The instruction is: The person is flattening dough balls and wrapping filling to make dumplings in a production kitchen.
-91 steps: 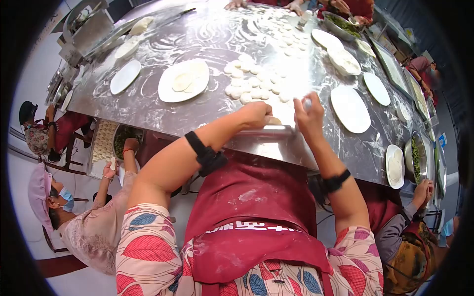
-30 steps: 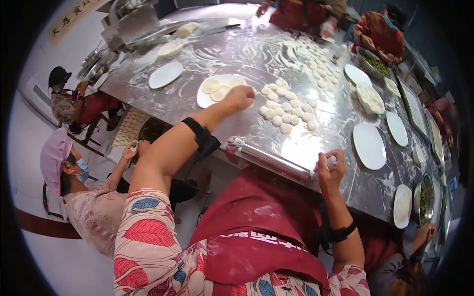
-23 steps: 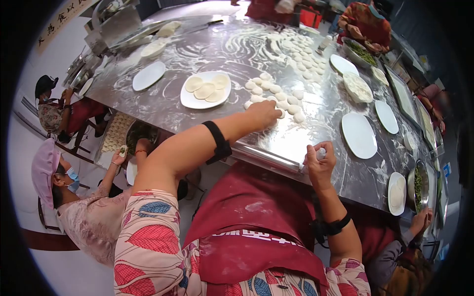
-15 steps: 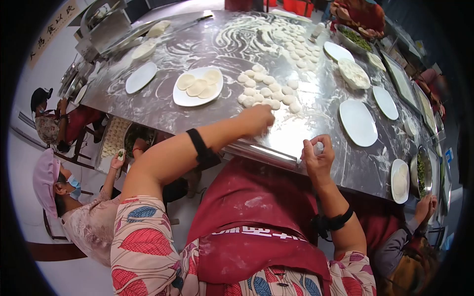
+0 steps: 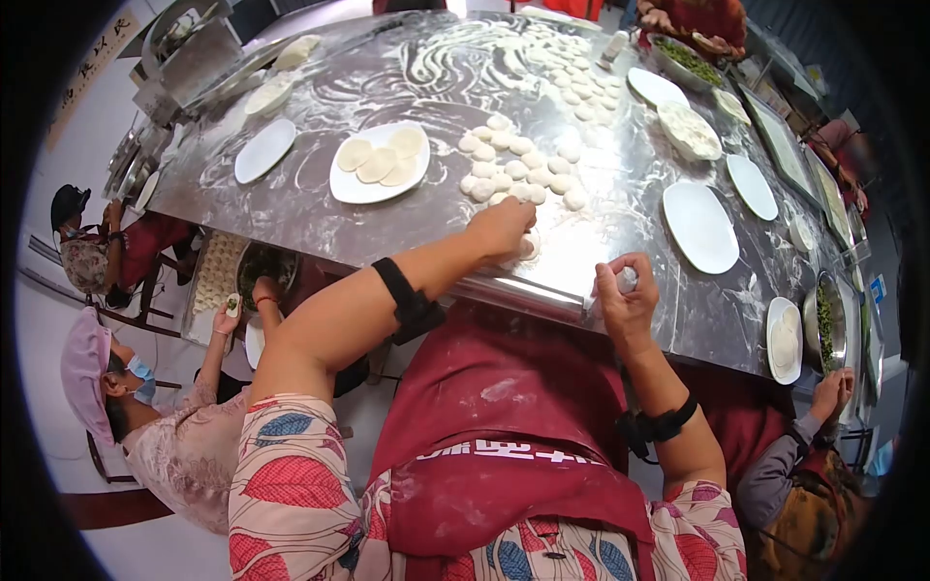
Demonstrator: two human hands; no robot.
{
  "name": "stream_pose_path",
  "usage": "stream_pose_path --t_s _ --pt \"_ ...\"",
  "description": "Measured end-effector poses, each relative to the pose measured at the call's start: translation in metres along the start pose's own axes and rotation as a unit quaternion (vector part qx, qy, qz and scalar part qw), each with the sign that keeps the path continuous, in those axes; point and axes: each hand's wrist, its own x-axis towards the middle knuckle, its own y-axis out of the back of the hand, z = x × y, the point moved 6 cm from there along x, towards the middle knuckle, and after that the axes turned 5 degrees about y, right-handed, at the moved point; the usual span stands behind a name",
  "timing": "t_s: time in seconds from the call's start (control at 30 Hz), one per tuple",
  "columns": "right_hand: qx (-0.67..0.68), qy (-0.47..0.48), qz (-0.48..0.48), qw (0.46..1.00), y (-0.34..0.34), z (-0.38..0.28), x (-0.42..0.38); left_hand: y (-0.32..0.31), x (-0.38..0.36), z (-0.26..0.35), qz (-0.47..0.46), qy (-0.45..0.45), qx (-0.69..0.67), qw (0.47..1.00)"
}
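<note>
My left hand (image 5: 502, 230) reaches over the near table edge, its fingers closed around a small round dough piece (image 5: 530, 247) low on the table. Just beyond it lie several flattened dough pieces (image 5: 523, 165), dusted with flour. To the right, my right hand (image 5: 625, 295) is a fist at the table edge. It grips what looks like a rolling pin (image 5: 630, 279); only a pale rounded end shows, the rest being hidden by the fingers. A white plate (image 5: 354, 191) left of the dough pieces carries several thin round wrappers (image 5: 378, 160).
White plates (image 5: 699, 228) lie on the right, near a bowl of flour (image 5: 690, 131). Farther right is a metal bowl of green filling (image 5: 826, 324). More dough pieces (image 5: 581, 82) lie at the back. A co-worker in a pink cap (image 5: 87, 373) sits at left, holding a filled wrapper.
The view has shifted slightly. My left hand has turned a little, and a dough piece now shows at its fingertips. My right hand stays closed at the table edge.
</note>
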Motion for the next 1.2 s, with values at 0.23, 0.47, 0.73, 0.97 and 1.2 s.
stream_pose_path --t_s 0.23,0.47,0.73,0.97,1.2 --pt "0.123 -0.135 -0.034 0.983 -0.004 0.006 0.013 -0.013 0.005 0.0 -0.07 -0.004 -0.06 0.996" --pt "0.06 -0.114 -0.028 0.991 -0.02 0.035 0.062 -0.02 0.028 -0.003 -0.117 0.01 -0.163 0.98" --pt "0.02 -0.111 0.023 0.993 -0.013 0.024 0.048 -0.019 0.009 0.0 -0.078 0.006 -0.105 0.991" --pt "-0.042 -0.054 -0.008 0.998 -0.002 0.014 0.024 -0.021 0.014 -0.005 -0.098 -0.042 -0.117 0.987" --pt "-0.076 -0.065 0.025 0.995 -0.025 0.046 0.074 -0.011 0.019 -0.002 -0.069 0.005 -0.077 0.995"
